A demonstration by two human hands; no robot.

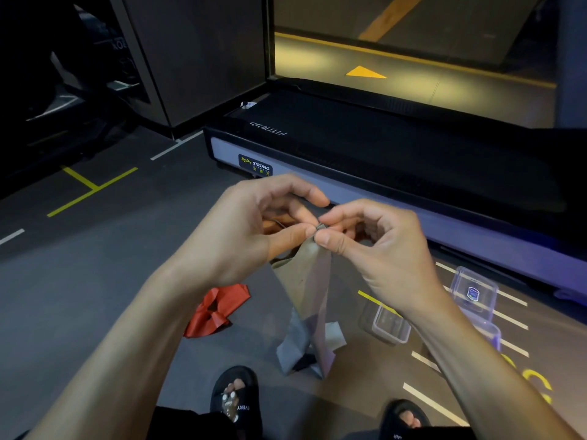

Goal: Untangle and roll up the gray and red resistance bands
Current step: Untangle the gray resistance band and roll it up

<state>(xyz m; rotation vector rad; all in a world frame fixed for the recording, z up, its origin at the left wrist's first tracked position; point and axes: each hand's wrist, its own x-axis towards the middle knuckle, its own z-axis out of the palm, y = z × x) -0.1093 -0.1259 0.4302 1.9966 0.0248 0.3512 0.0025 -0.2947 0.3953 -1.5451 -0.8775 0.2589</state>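
Two black slippers (236, 398) sit lowest, under the forearms. Above them the gray band (306, 290) hangs from the grip, its crumpled tail down on the floor (95, 281) well below. Both hands meet at its top edge: the left hand (251, 230) and right hand (371, 246) each pinch it tight between thumb and fingertips, touching one another, I'd guess to start the first turn of a roll while the weight keeps the strip straight. The red band (216, 312) lies bunched on the floor, below and left of the grip, untouched. Clear tubs (389, 325) sit below right. Beyond the grip runs a treadmill (349, 147); nothing blocks the work
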